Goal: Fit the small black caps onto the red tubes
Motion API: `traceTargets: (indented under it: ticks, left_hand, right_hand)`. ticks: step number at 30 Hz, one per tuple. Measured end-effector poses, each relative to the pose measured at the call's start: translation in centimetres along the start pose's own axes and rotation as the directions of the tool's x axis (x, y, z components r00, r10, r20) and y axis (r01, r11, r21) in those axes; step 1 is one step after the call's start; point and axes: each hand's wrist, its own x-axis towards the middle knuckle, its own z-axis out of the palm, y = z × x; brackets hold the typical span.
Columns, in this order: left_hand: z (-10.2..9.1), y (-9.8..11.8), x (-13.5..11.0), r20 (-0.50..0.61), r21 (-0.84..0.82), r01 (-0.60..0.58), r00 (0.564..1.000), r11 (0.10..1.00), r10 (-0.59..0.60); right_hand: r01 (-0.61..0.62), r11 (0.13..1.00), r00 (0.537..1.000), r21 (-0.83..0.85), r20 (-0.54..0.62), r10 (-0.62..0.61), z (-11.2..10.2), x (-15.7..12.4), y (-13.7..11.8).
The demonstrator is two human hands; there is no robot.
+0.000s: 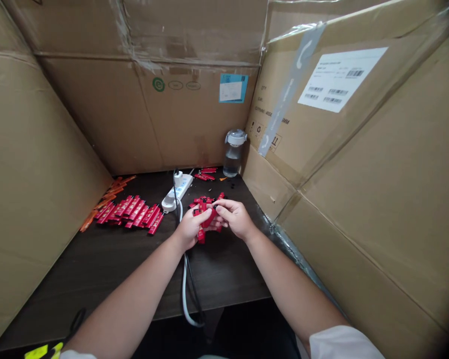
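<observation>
A cramped, makeshift packing booth: a dark tabletop walled in on three sides by flattened corrugated cartons. Beyond the fingers rises the back carton panel, and to their right a side panel carries a barcode shipping label. Rows of red stick packets lie left of the fingers, while a white power strip and a plastic water bottle stand farther ahead.
</observation>
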Motion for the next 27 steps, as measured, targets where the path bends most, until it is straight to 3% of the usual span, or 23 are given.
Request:
traceTargets:
  ticks: [4,6,8,10,12,14,17,22,27]
  left_hand:
    - [0.0,-0.2,-0.1,0.023,-0.013,0.016,1.0,1.0,-0.016]
    - [0.1,-0.4,0.0,-0.03,0.052,-0.08,0.996,0.995,0.082]
    - [0.1,-0.6,0.1,-0.117,0.227,-0.202,0.966,0.953,0.233]
    - [0.0,-0.7,0.2,-0.15,0.476,-0.272,0.912,0.836,0.382]
    - [-0.2,-0.9,0.2,-0.105,0.679,-0.297,0.866,0.671,0.489]
    - [-0.4,-1.3,0.2,-0.032,0.787,-0.32,0.833,0.528,0.553]
    - [-0.7,-2.0,0.3,0.047,0.834,-0.371,0.787,0.41,0.615]
    - [-0.2,-2.8,0.3,0.11,0.798,-0.449,0.764,0.401,0.636]
    - [0.3,-2.8,0.1,0.114,0.81,-0.422,0.794,0.407,0.597]
  right_hand:
    - [-0.022,0.999,0.998,0.036,0.052,0.021,0.0,-0.1,-0.1]
    - [0.005,0.999,0.999,-0.039,0.032,-0.004,0.2,-0.2,-0.2]
    - [0.071,0.98,0.995,-0.184,-0.058,-0.083,0.5,-0.1,0.0]
    - [0.15,0.924,0.965,-0.352,-0.152,-0.215,0.8,-0.1,0.2]
    - [0.201,0.847,0.931,-0.493,-0.173,-0.321,1.2,-0.1,0.5]
    - [0.201,0.775,0.93,-0.599,-0.132,-0.343,1.4,-0.2,0.6]
    - [0.176,0.677,0.95,-0.715,-0.056,-0.306,1.6,-0.3,0.4]
    - [0.23,0.527,0.934,-0.818,0.034,-0.355,1.3,-0.2,0.6]
    - [0.169,0.532,0.932,-0.83,-0.041,-0.36,0.9,0.2,1.4]
